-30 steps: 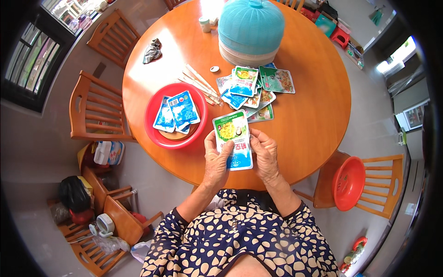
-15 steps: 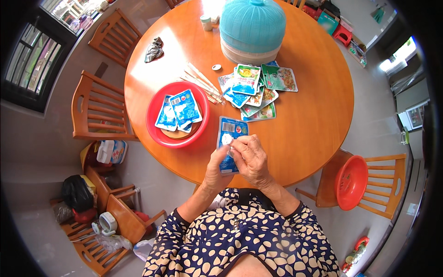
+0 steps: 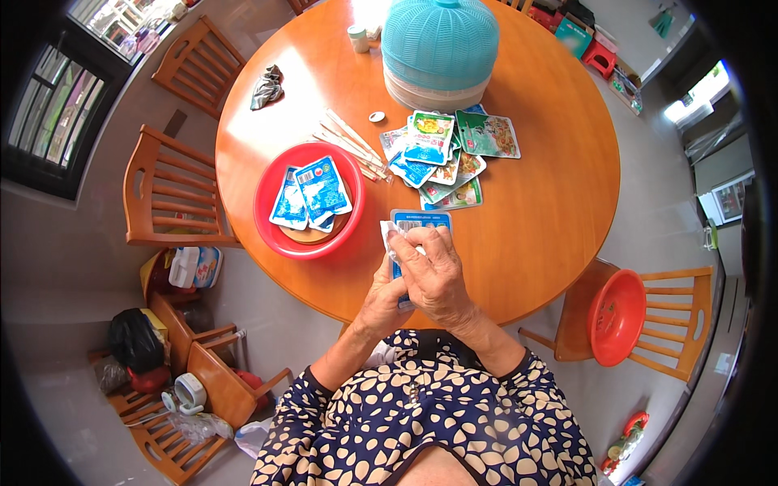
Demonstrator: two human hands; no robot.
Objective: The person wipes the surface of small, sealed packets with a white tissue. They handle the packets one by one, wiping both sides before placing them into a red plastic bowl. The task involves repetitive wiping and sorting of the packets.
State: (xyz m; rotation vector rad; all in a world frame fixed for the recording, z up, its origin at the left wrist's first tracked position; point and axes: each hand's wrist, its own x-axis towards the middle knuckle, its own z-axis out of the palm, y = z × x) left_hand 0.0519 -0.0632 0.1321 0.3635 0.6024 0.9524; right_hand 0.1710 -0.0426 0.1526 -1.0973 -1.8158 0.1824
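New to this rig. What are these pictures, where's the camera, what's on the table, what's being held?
There is no robot here: you see a person's two bare hands. The view comes from a wide fisheye camera worn on their head, looking down, so straight edges bend near the rim. The left hand holds a blue packet; the right hand, over it, pinches a white scrap, perhaps tissue. On the round wooden table are a red basin with packets inside, a packet pile, thin sticks and a blue domed cover.
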